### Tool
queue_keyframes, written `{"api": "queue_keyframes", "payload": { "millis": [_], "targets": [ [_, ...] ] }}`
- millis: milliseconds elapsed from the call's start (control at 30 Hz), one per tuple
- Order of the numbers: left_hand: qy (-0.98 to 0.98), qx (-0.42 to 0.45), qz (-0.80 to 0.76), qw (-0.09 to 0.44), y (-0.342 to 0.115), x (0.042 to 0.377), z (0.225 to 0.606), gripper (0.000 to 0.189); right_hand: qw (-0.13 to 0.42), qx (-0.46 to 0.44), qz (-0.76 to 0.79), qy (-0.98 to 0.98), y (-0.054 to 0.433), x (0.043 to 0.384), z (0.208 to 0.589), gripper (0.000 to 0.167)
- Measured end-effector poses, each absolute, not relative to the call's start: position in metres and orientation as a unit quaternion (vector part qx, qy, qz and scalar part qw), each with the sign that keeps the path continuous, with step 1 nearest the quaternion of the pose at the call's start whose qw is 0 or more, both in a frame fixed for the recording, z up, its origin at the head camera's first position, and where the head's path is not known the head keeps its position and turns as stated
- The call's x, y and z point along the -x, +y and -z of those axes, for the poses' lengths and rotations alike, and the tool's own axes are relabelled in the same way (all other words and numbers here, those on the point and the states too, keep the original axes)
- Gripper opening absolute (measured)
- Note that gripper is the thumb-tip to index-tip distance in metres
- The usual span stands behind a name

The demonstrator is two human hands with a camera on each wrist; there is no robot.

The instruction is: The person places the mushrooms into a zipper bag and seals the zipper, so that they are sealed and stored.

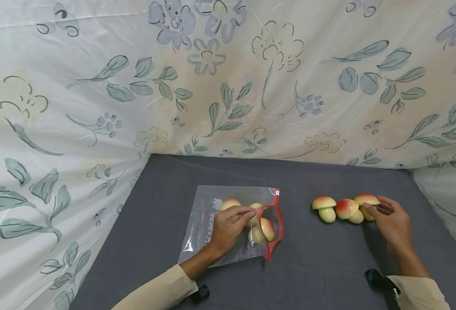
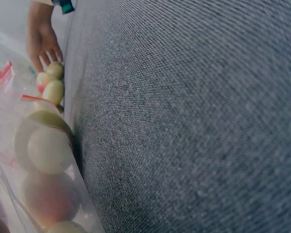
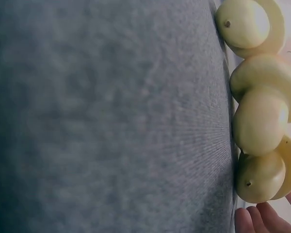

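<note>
My left hand (image 1: 228,228) pinches the red-trimmed opening of a clear zip bag (image 1: 202,215) lying on the dark cloth. Several toy mushrooms (image 1: 267,229) with red-and-yellow caps and pale stems are inside; the left wrist view shows them blurred through the plastic (image 2: 51,150). To the right, my right hand (image 1: 394,219) has thumb and fingers about the rightmost mushroom (image 1: 366,199) of a row of three. In the right wrist view its fingertips (image 3: 266,218) are close beside that mushroom (image 3: 259,177). The middle mushroom (image 1: 346,208) lies on its side, and the left one (image 1: 324,202) is beside it.
Dark grey cloth (image 1: 301,271) covers the table. White floral fabric (image 1: 228,86) hangs along the back and both sides. A dark wrist device (image 1: 375,279) sits at the right cuff, and another (image 1: 201,293) at the left cuff.
</note>
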State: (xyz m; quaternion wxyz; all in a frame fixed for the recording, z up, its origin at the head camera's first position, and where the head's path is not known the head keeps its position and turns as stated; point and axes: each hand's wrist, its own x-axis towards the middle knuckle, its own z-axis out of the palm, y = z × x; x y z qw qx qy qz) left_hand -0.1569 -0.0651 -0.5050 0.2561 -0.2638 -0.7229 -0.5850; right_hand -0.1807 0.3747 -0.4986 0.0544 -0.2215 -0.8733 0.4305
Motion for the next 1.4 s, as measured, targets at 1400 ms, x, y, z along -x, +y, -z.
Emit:
{"api": "queue_keyframes", "payload": {
  "millis": [1400],
  "targets": [
    [-0.725, 0.257, 0.588, 0.252, -0.065, 0.156, 0.505, 0.011, 0.052, 0.258, -0.467, -0.844, 0.381, 0.18, 0.501, 0.087]
  ]
}}
